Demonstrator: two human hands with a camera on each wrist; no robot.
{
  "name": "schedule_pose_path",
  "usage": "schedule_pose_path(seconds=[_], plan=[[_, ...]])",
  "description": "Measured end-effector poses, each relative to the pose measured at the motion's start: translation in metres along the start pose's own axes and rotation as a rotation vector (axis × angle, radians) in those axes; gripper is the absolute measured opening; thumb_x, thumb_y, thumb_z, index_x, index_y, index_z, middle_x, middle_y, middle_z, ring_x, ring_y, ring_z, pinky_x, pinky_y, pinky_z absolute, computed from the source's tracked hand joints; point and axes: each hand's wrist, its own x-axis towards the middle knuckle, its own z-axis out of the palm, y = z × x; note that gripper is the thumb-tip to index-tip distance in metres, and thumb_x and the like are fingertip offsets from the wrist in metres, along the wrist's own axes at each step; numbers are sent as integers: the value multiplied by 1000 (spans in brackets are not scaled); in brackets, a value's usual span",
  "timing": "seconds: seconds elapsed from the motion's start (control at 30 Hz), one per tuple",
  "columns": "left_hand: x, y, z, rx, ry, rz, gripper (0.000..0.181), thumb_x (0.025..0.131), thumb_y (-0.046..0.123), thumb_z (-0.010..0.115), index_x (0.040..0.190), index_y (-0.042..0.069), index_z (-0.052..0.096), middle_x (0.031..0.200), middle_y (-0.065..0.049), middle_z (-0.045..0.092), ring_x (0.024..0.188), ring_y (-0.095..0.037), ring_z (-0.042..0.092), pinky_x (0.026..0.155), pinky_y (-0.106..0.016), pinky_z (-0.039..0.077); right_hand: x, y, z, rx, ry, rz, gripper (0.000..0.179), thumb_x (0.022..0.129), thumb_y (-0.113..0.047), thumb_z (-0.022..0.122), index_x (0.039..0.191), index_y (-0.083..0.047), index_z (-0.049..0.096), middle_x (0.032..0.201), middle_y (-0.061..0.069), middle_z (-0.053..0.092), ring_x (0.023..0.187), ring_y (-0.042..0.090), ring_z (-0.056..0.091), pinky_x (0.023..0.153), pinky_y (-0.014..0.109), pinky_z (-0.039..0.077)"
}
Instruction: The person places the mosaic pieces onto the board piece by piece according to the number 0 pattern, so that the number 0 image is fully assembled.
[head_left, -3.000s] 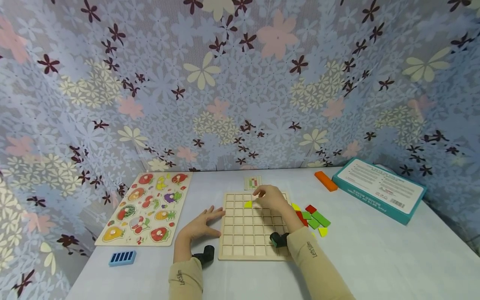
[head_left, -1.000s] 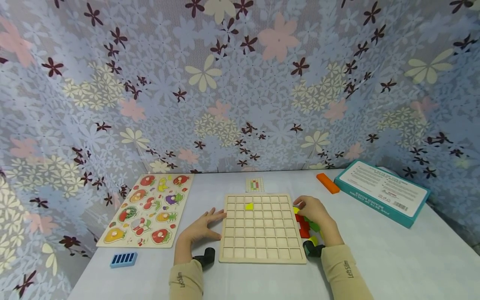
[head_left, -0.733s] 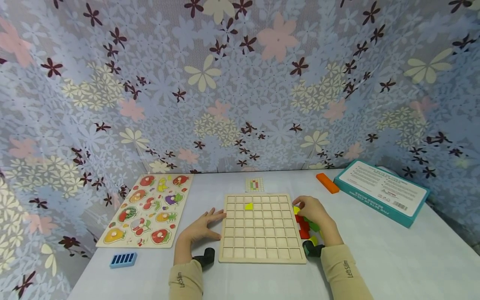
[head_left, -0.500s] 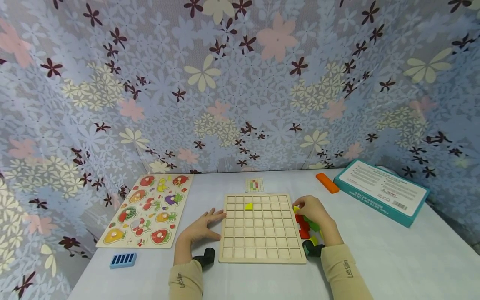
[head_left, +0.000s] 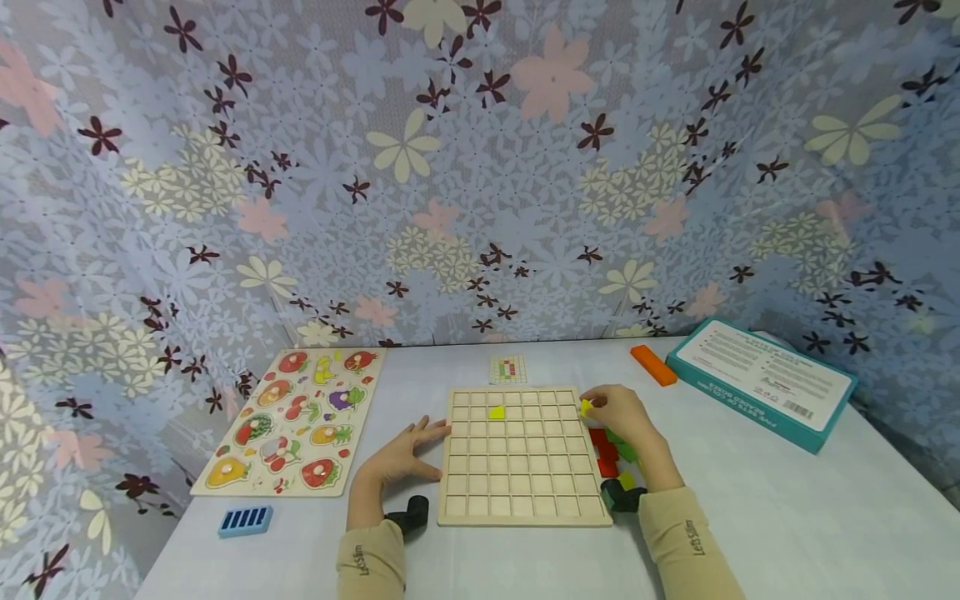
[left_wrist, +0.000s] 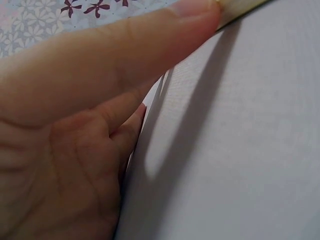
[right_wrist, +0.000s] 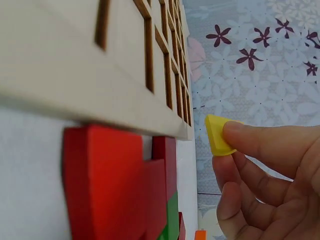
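A wooden grid board (head_left: 525, 457) lies mid-table, with one yellow piece (head_left: 497, 412) in a cell of its second row. My right hand (head_left: 621, 414) pinches another small yellow piece (right_wrist: 218, 135) between thumb and fingers, at the board's upper right edge. Beneath and beside that hand lie red blocks (head_left: 604, 454) and green blocks (head_left: 624, 447), partly hidden by it. My left hand (head_left: 401, 454) rests on the table with fingers spread, the fingertips and thumb touching the board's left edge. In the left wrist view the thumb (left_wrist: 120, 60) reaches the board's edge.
Behind the board lies a small pattern card (head_left: 508, 369). A fruit puzzle board (head_left: 300, 417) and a blue slotted block (head_left: 246, 521) are on the left. An orange block (head_left: 653, 365) and a teal box (head_left: 761, 379) stand at the back right.
My right hand has moved from the grid to the loose blocks on the right, and has now lifted a yellow piece slightly up and toward the board. The left hand stays in place.
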Motion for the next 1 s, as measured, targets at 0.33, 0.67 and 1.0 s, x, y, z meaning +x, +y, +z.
schedule_pose_path(seconds=[0.33, 0.67, 1.0], plan=[[0, 1, -1, 24, -1, -6, 76, 65, 9, 80, 134, 10, 49, 147, -9, 35, 140, -37, 6, 110, -60, 2, -3, -10, 3, 60, 13, -48, 30, 83, -11, 65, 111, -1, 61, 86, 11, 63, 68, 20, 58, 56, 30, 48], [0, 3, 0, 22, 5, -18, 76, 65, 9, 80, 134, 10, 49, 147, -9, 34, 140, -37, 6, 110, -60, 3, 0, -31, 12, 106, 11, -76, 21, 82, -11, 67, 100, -3, 60, 81, 9, 63, 68, 20, 58, 59, 31, 47], [0, 2, 0, 23, 3, -26, 76, 65, 8, 80, 135, 11, 49, 147, -8, 34, 140, -37, 5, 109, -60, 3, 8, -45, 29, 122, -42, -89, 17, 82, -3, 65, 99, -2, 62, 83, 9, 63, 73, 21, 58, 65, 35, 49]])
